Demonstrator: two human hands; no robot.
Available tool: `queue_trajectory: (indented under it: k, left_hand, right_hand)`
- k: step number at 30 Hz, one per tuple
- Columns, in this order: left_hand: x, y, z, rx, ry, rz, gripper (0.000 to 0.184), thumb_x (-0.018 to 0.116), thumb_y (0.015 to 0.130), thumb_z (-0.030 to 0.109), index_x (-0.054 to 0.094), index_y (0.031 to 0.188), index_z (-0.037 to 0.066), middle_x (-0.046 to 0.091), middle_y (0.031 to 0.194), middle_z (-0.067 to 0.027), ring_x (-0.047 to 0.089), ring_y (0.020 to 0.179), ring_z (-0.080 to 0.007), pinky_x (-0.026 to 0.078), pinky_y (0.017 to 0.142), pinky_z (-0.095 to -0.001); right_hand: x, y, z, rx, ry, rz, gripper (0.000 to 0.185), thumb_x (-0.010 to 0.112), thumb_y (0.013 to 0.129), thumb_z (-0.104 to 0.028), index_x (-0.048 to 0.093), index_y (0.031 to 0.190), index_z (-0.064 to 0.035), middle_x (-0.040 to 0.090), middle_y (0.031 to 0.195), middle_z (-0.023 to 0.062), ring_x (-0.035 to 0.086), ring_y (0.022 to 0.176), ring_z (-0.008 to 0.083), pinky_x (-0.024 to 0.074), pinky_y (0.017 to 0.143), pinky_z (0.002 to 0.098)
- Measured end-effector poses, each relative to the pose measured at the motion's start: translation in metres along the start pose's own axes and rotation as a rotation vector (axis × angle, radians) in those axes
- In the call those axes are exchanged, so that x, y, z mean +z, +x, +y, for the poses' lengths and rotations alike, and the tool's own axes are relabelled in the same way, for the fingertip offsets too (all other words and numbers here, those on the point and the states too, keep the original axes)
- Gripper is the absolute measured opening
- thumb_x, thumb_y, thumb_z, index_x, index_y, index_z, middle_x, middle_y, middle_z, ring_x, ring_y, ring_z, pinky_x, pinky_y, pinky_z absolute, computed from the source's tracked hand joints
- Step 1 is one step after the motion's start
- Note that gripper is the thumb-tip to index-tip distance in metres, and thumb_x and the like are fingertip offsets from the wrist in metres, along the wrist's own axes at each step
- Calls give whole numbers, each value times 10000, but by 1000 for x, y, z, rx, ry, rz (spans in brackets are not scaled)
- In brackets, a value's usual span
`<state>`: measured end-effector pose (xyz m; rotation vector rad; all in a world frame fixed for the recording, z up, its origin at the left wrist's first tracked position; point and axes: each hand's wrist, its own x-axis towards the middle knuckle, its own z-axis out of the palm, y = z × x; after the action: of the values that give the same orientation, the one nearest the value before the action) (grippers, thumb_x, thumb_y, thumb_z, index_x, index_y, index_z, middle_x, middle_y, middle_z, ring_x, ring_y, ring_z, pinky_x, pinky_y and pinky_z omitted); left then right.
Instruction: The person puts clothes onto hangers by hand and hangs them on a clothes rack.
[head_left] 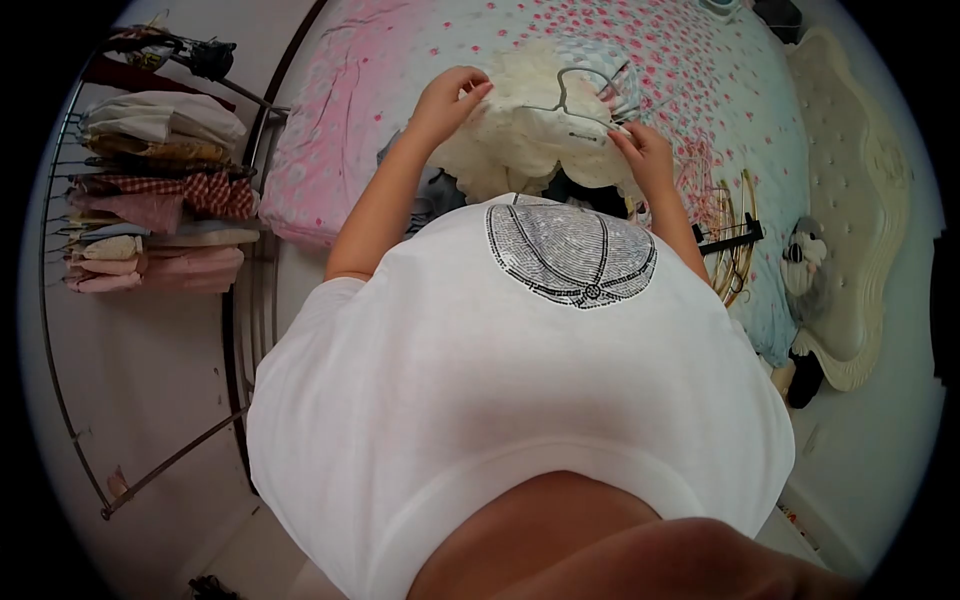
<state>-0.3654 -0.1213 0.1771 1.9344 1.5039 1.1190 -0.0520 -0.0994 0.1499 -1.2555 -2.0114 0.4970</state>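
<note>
A cream lace garment (500,135) lies on the bed in front of me, with a grey hanger (562,88) at its neck, hook pointing away. My left hand (460,98) is at the garment's left side, thumb and fingers bent close together; what they hold, if anything, is too small to tell. At the right side, my right hand (640,150) pinches the garment's edge near the hanger's right end. Dark and grey-blue clothes (435,195) lie partly hidden beneath the garment.
Clothes hang on a metal rack (62,380) at the left. Several loose hangers (735,235) lie on the flowered bed (340,120) to the right. A cream padded headboard (850,200) stands at the far right, with a small plush item (803,255) beside it.
</note>
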Motion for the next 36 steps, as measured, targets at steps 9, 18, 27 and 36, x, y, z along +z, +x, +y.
queue_trajectory:
  k: [9, 18, 27, 36]
  left_hand:
    - [13, -2, 2, 103, -133, -83, 101, 608, 782, 96, 594, 842, 17, 564, 802, -42, 528, 769, -142, 430, 664, -262]
    - [14, 11, 9, -14, 1, -7, 125, 595, 791, 135, 600, 847, 24, 585, 819, -46, 526, 768, -150, 420, 690, -266]
    - [10, 9, 9, 21, -128, -193, 154, 550, 817, 141, 599, 917, 35, 573, 930, -48, 519, 880, -160, 422, 765, -285]
    - [9, 5, 13, 363, 167, -182, 205, 626, 739, 80, 602, 941, 56, 604, 879, -92, 569, 818, -226, 452, 698, -302]
  right_hand:
    - [1, 4, 2, 10, 89, 21, 256, 631, 761, -323, 628, 775, -68, 535, 575, 73, 504, 497, 201, 380, 478, 289]
    - [5, 0, 1, -139, 2, -66, 281, 630, 753, -327, 605, 719, -49, 538, 598, 75, 509, 525, 222, 387, 492, 310]
    - [8, -5, 7, 93, 139, -21, 308, 641, 751, -348, 611, 742, -42, 504, 550, 65, 469, 493, 157, 364, 484, 280]
    - [5, -3, 5, 110, 140, -49, 305, 649, 746, -349, 615, 739, -46, 475, 516, 43, 432, 473, 131, 343, 468, 271]
